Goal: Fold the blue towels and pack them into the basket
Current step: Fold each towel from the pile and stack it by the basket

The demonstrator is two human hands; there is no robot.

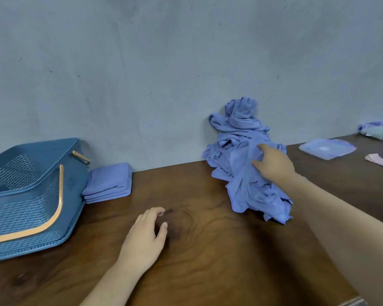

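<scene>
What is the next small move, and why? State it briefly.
Probably the right hand should pinch one towel off the crumpled pile and draw it onto the table by the left hand. The right hand lies on the pile, the left is idle, and a folded stack sits beside the basket.

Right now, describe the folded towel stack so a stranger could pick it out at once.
Find the blue mesh basket at the far left. Right beside it, on its right, lies the folded towel stack. Unlike the crumpled towel pile farther right, which the right hand touches, it is flat, square and layered.
</scene>
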